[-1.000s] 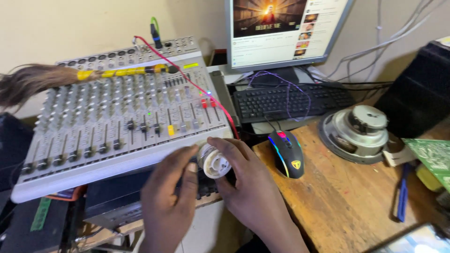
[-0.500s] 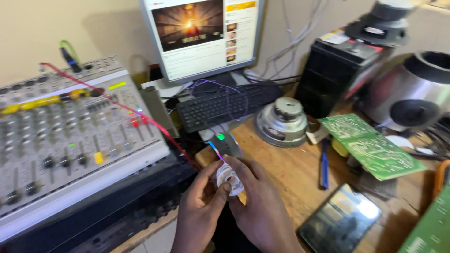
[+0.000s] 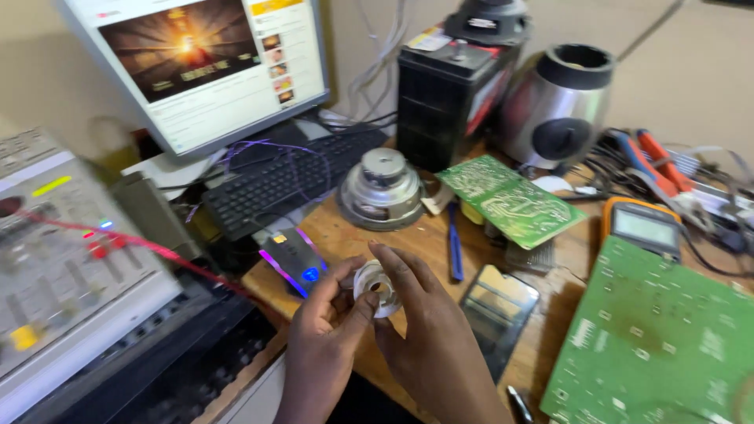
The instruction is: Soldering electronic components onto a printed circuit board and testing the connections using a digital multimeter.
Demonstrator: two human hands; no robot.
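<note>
Both of my hands hold a small white spool [image 3: 375, 284] with a round hole in its middle, above the front edge of the wooden desk [image 3: 408, 243]. My left hand [image 3: 326, 322] pinches it from the left with thumb and fingers. On the spool's right side my right hand [image 3: 428, 330] grips it, index finger laid over its top. A lit computer mouse [image 3: 290, 255] lies just to the left of the hands. A dark phone [image 3: 496, 302] lies flat to their right.
A grey audio mixer [image 3: 63, 275] with a red cable sits at left. Behind are a monitor [image 3: 200, 63], black keyboard [image 3: 283, 177], speaker driver [image 3: 382, 188], black battery [image 3: 452, 86] and steel blender base [image 3: 558, 106]. Green circuit boards [image 3: 510, 200] [image 3: 667, 338], a multimeter [image 3: 644, 228] and pliers crowd the right.
My view has swung right, away from the mixer and toward the cluttered desk. The hands kept hold of the white spool and carried it right, past the mouse.
</note>
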